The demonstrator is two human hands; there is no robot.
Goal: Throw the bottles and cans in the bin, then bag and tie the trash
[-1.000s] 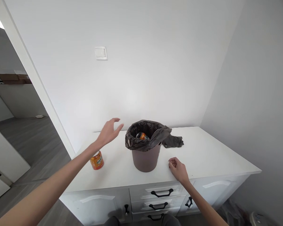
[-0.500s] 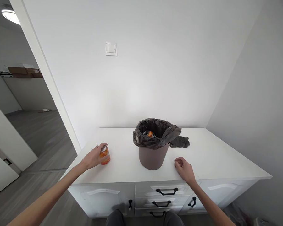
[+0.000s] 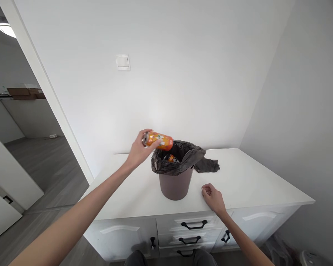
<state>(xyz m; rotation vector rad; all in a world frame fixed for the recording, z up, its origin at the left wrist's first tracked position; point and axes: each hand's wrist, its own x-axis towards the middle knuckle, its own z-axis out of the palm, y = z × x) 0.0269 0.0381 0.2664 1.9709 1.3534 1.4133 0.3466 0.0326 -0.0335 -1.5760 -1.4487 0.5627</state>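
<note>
My left hand (image 3: 141,147) grips an orange drink can (image 3: 164,142), held tilted on its side over the left part of the bin's mouth. Below it stands a brown-mauve trash bin (image 3: 174,187) lined with a black plastic bag (image 3: 166,170) folded over the rim. Inside the bag lies another can (image 3: 171,158), orange and dark, only partly visible. My right hand (image 3: 214,198) rests on the white countertop to the right of the bin, its fingers curled in; whether anything is inside them is hidden.
A crumpled black plastic bag (image 3: 207,165) lies on the countertop (image 3: 255,181) behind and right of the bin. Drawers with black handles (image 3: 194,224) are below the counter's front edge. A wall with a light switch (image 3: 123,62) rises behind; a doorway opens at left.
My left hand has lifted the can off the countertop at the left and carried it right and up, tipping it over the bin. My right hand has stayed on the counter.
</note>
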